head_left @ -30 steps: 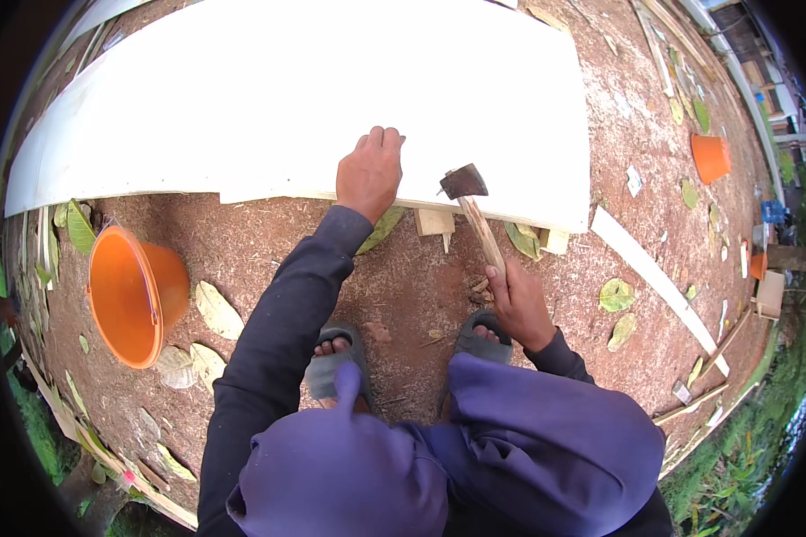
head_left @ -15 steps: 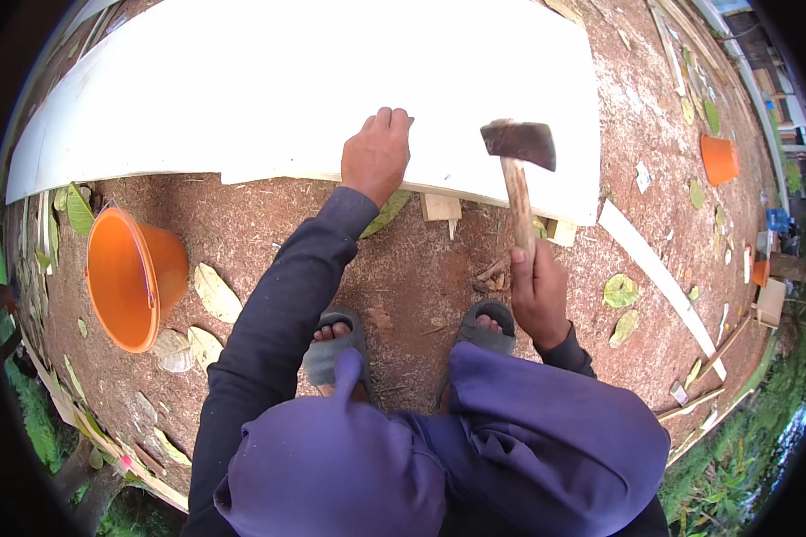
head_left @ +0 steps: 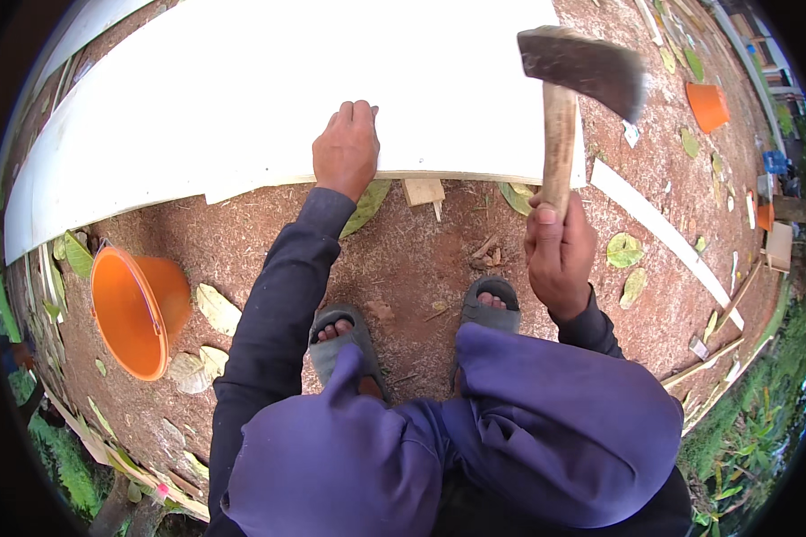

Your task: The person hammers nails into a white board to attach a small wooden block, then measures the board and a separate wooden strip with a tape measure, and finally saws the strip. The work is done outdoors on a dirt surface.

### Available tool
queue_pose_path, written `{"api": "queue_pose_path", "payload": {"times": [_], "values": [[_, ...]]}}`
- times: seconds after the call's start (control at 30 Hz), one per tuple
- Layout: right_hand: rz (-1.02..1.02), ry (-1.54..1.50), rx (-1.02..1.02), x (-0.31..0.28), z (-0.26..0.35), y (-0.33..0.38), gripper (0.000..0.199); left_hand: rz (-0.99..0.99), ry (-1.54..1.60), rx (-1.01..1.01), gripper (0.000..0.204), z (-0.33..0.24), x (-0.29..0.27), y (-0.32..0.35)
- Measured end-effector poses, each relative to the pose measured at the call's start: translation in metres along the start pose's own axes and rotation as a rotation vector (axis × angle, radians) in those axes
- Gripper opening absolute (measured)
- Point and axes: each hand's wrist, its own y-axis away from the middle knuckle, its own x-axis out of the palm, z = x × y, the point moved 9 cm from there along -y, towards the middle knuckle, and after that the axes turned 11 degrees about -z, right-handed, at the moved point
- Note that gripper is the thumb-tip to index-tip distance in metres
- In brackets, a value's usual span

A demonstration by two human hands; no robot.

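Note:
My right hand [head_left: 561, 257] is wrapped round the wooden handle of a hatchet [head_left: 560, 143], whose dark, worn metal head is raised above the right end of a large white board [head_left: 242, 98]. My left hand [head_left: 347, 150] rests on the board near its front edge, fingers curled closed. A small dark tip shows beside its fingers, but what they pinch, if anything, is hidden. A wooden block [head_left: 423, 191] sticks out from under the front edge, right of my left hand.
An orange bucket [head_left: 132, 313] stands at the left on reddish soil with large leaves. Another orange bucket [head_left: 709, 107] is at the far right. A curved white strip [head_left: 663, 234] lies right of the board. My sandalled feet [head_left: 338, 336] are below the board's edge.
My right hand has lifted the hatchet up and to the right, so its head looks larger. My left hand stays closed on the board; the view has shifted slightly.

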Motion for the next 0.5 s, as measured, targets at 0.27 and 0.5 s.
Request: {"api": "queue_pose_path", "payload": {"times": [0.27, 0.5], "values": [[0.326, 0.467, 0.199, 0.06, -0.129, 0.067, 0.035, -0.014, 0.034, -0.012, 0.02, -0.003, -0.001, -0.005], [0.057, 0.159, 0.04, 0.025, -0.023, 0.024, 0.035, -0.006, 0.016, -0.045, 0.021, 0.01, -0.005, 0.0]]}}
